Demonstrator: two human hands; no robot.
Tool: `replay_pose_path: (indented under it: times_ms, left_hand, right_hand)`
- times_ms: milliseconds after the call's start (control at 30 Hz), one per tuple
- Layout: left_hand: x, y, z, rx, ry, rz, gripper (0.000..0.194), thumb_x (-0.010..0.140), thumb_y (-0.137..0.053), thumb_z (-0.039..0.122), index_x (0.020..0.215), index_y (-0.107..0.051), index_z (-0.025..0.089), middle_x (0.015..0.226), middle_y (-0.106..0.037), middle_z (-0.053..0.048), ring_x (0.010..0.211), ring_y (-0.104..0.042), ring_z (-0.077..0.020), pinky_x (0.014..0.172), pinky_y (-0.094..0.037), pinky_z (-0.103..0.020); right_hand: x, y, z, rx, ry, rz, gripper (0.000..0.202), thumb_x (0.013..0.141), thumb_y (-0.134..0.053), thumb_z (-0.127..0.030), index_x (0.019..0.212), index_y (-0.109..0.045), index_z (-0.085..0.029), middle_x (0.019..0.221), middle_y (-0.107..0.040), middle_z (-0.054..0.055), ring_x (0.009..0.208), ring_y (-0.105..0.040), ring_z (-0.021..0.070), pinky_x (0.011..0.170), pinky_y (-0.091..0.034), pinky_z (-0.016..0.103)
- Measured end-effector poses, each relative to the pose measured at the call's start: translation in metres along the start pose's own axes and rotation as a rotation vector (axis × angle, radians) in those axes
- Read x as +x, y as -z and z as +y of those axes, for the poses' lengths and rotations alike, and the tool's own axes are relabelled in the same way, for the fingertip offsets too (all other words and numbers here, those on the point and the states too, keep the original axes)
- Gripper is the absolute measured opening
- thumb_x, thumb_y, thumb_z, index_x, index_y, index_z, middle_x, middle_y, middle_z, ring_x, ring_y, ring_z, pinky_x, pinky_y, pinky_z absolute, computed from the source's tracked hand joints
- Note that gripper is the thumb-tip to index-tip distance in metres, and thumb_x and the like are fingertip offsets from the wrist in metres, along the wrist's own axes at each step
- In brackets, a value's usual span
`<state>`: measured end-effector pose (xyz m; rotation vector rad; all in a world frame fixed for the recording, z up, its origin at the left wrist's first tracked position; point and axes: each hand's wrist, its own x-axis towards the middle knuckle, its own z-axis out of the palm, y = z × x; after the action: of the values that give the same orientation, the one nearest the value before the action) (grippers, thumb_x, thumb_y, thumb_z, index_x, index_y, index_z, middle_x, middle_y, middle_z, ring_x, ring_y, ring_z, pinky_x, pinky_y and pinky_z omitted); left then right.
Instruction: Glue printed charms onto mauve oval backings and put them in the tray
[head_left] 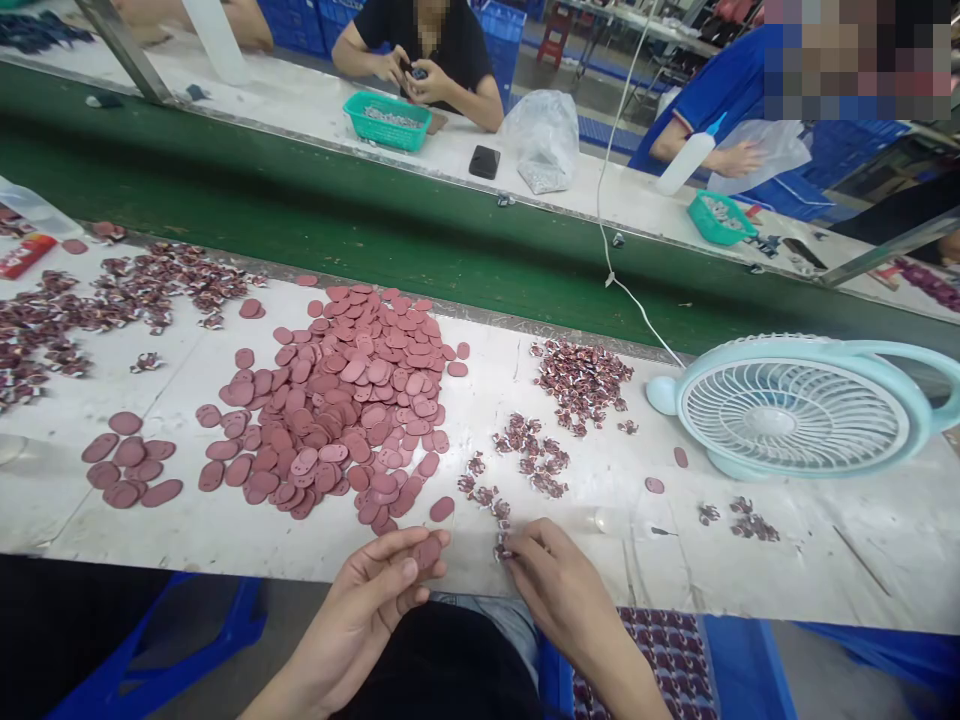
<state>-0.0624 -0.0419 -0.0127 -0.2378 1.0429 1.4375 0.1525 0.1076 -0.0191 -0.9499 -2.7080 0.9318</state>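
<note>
My left hand (382,590) is closed on a flat, oval, reddish-brown disc (427,552), pinched between thumb and fingers above the table's front edge. To its right, my right hand (551,575) has its fingers drawn together at a small dark red and silver part (501,548) on the white tabletop. That part is at the near end of a loose line of similar pieces (487,497). A large heap of oval discs (345,390) lies beyond my left hand, with a single disc (442,509) close to it.
At right stands a light blue fan (795,410), its cord rising past the green divider (450,230). More small parts lie in a pile (581,380) and at far left (112,290). A blue crate (742,660) sits below the edge. Two people work across the divider.
</note>
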Motion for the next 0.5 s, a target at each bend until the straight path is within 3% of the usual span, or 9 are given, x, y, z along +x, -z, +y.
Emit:
replay_pose_path:
  times_ms: [133, 233, 300, 500]
  left_hand:
    - [-0.001, -0.001, 0.001, 0.011, 0.006, 0.010, 0.027, 0.079, -0.089, 0.019, 0.105, -0.082, 0.018, 0.121, -0.083, -0.012, 0.093, -0.079, -0.0196, 0.073, -0.064, -0.021]
    - [-0.001, -0.003, 0.001, 0.016, 0.007, 0.024, 0.029, 0.077, -0.091, 0.020, 0.104, -0.082, 0.017, 0.119, -0.083, -0.012, 0.091, -0.079, -0.0200, 0.071, -0.064, -0.021]
    - [-0.002, -0.005, 0.000, 0.020, 0.007, 0.031, 0.029, 0.076, -0.091, 0.020, 0.103, -0.083, 0.017, 0.118, -0.083, -0.013, 0.090, -0.079, -0.0202, 0.070, -0.064, -0.021]
    - [-0.003, -0.007, 0.001, 0.025, 0.008, 0.057, 0.030, 0.073, -0.093, 0.020, 0.101, -0.083, 0.017, 0.119, -0.083, -0.013, 0.090, -0.079, -0.0208, 0.070, -0.063, -0.022]
  right_hand:
    - [-0.003, 0.007, 0.003, 0.097, -0.040, -0.020, 0.014, 0.096, -0.060, -0.020, 0.100, -0.070, -0.028, 0.103, -0.074, 0.005, 0.092, -0.074, 0.0251, 0.081, -0.066, 0.041]
    - [-0.006, 0.018, 0.008, 0.134, -0.118, 0.012, 0.015, 0.100, -0.059, -0.028, 0.110, -0.070, -0.029, 0.101, -0.077, 0.005, 0.081, -0.074, 0.0230, 0.072, -0.066, 0.038]
    - [-0.009, 0.023, 0.013, 0.150, -0.139, 0.024, 0.019, 0.101, -0.057, -0.030, 0.113, -0.072, -0.028, 0.106, -0.076, 0.007, 0.085, -0.074, 0.0232, 0.069, -0.065, 0.037]
    - [-0.022, 0.023, 0.035, 0.131, -0.118, 0.045, 0.024, 0.101, -0.051, -0.023, 0.108, -0.074, -0.028, 0.125, -0.070, 0.011, 0.109, -0.073, 0.0262, 0.092, -0.066, 0.046]
